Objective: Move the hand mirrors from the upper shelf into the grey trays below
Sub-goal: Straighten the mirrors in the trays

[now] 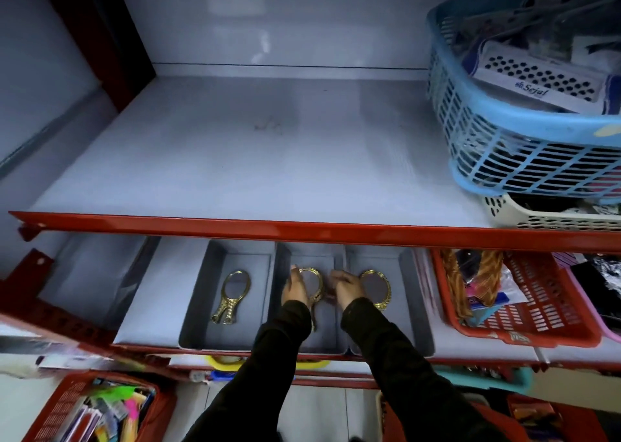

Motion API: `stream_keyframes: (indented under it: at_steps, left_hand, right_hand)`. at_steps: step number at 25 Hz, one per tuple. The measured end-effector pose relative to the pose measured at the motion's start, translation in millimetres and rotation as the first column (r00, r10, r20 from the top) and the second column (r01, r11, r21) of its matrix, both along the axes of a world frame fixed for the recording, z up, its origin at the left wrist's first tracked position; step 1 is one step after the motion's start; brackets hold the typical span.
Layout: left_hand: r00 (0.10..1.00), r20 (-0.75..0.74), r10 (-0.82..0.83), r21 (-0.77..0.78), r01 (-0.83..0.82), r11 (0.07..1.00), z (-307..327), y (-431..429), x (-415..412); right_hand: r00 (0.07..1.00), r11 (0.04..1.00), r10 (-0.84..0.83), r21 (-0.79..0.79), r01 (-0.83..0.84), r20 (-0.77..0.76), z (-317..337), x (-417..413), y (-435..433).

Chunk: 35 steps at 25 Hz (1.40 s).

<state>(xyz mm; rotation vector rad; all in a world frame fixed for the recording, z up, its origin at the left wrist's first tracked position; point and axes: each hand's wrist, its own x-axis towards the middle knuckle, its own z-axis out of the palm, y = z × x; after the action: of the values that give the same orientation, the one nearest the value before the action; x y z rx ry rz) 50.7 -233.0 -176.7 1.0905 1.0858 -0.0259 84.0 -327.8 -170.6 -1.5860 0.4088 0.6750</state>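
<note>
- Left tray [201, 302]: gold mirror [232, 295] lies flat mid-tray, handle toward the front edge. Settled, low risk.
- Middle tray [280, 270]: left hand [295, 292] has fingers on the rim of a second mirror [314, 288]; can't tell if it's gripped or just steadied. Letting go early could let it clatter against the tray wall.
- Right hand [346, 290] hangs loosely curled over the divider, holding nothing visible; a sleeve could drag the third mirror [376, 288] in the right tray [408, 290].
- Upper shelf [235, 159] shows no mirrors.

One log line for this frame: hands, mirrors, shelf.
left hand: on middle-tray mirror | right hand: by right-tray mirror | left tray: mirrors | upper shelf: no mirrors
</note>
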Motion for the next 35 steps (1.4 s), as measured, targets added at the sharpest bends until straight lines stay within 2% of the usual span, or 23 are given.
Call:
stream_keyframes:
  at_steps: [3,5,8,9,11,12,14,21,25,30,35]
  left_hand:
    - [0.999,-0.008,-0.042,-0.092,0.041,0.995,-14.2,28.1,-4.2]
    - [1.000,0.006,-0.011,-0.193,0.012,0.981,-14.6,34.1,-5.9]
    - [0.998,-0.057,-0.042,-0.225,0.028,0.974,-18.6,36.4,-14.6]
    - [0.996,-0.046,-0.080,-0.250,0.066,0.966,-26.7,36.8,-17.7]
    - [0.990,-0.051,-0.133,-0.178,0.121,0.976,-35.4,36.8,-23.2]
    - [0.990,-0.081,-0.115,-0.175,0.099,0.980,-38.2,37.7,-25.4]
    - [0.990,-0.107,-0.097,-0.213,0.072,0.974,-33.1,36.0,-29.0]
    - [0.984,-0.072,-0.163,-0.276,0.137,0.951,-22.6,32.3,-39.0]
    - [0.979,-0.047,-0.200,-0.300,0.177,0.938,-21.5,29.0,-41.8]
    - [0.985,-0.050,-0.164,-0.285,0.143,0.948,-29.4,27.8,-41.4]
    - [0.992,-0.050,-0.117,-0.324,0.095,0.941,-25.7,31.0,-39.9]
  right_hand:
    - [0.998,0.995,0.050,-0.083,-0.052,-0.025,-18.9,-5.8,24.4]
    - [0.997,0.985,0.050,-0.159,-0.059,-0.064,-34.2,-8.0,30.8]
    - [0.990,0.962,0.072,-0.253,-0.101,-0.122,-48.7,-16.5,35.4]
    - [0.987,0.960,0.081,-0.254,-0.115,-0.142,-49.9,-21.4,37.9]
    - [0.984,0.960,0.072,-0.257,-0.113,-0.165,-55.9,-28.9,41.8]
    - [0.984,0.962,0.054,-0.256,-0.097,-0.171,-59.8,-31.5,41.9]
    - [0.982,0.973,0.014,-0.224,-0.057,-0.190,-66.7,-32.2,41.9]
    - [0.976,0.980,-0.014,-0.195,-0.029,-0.218,-57.2,-37.6,36.1]
    - [0.977,0.981,0.040,-0.179,-0.079,-0.212,-64.6,-35.2,34.3]
    - [0.977,0.968,0.046,-0.231,-0.095,-0.210,-56.3,-37.6,33.1]
    - [0.990,0.939,0.066,-0.326,-0.104,-0.126,-60.3,-32.5,25.7]
